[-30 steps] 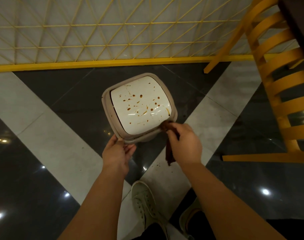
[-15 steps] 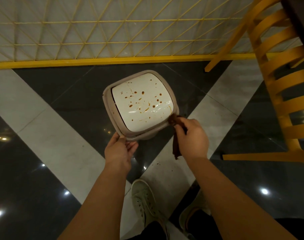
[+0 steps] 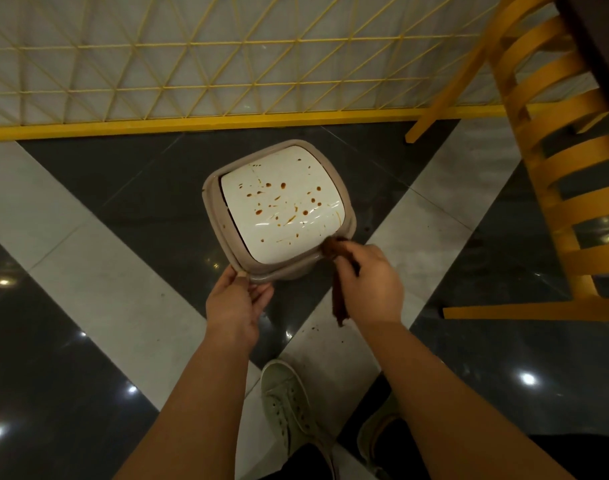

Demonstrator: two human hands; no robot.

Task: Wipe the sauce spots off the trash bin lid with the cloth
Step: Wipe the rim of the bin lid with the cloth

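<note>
My left hand (image 3: 235,306) still clamps the near rim of the trash bin (image 3: 213,216). My right hand (image 3: 372,285), closed on the brown cloth (image 3: 332,245), has crept up to the lid's (image 3: 282,206) near right corner; sauce spots (image 3: 283,185) remain unwiped.

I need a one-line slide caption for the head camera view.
Left hand steadies the trash bin; right hand brings a brown cloth to its spotted lid.

White lid (image 3: 282,216) speckled orange-brown; beige bin rim (image 3: 213,216); dark brown cloth (image 3: 338,299); yellow lattice fence (image 3: 192,64)
</note>
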